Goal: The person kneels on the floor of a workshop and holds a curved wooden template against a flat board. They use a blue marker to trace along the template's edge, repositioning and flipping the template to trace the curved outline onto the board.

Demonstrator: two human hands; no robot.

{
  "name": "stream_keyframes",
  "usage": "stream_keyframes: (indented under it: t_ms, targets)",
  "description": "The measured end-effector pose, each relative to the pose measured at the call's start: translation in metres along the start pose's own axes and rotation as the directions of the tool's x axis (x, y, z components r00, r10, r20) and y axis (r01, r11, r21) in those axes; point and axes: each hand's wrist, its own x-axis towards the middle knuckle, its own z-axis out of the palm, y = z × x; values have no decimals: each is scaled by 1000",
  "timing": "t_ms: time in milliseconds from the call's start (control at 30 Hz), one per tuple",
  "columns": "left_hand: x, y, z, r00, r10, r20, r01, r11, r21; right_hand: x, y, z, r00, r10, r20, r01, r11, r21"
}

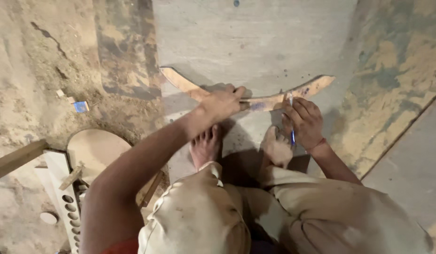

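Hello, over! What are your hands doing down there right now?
Left hand pressing curved wooden template on grey board. Right hand gripping blue pen at template's edge. Bare feet close below.

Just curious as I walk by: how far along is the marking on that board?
Done: the curved wooden template lies flat on the grey board. In hand: the left hand presses it down while the right hand holds a blue pen at its edge. No traced line shows, so most tracing seems left.
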Motion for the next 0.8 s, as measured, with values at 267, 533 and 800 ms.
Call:
stream_keyframes:
  t_ms: [267,533,800]
  targets:
    - [13,-29,-23,995,79,58,-74,993,-92,-9,-9,20,997,-76,-18,78,990,121]
    - [36,-26,-13,996,-15,84,15,1000,6,76,-143,115,814,-579,-42,575,794,199]
    - [47,-29,4,998,42,39,-47,991,127,187,-215,187,924,-348,155,362,930,-68]
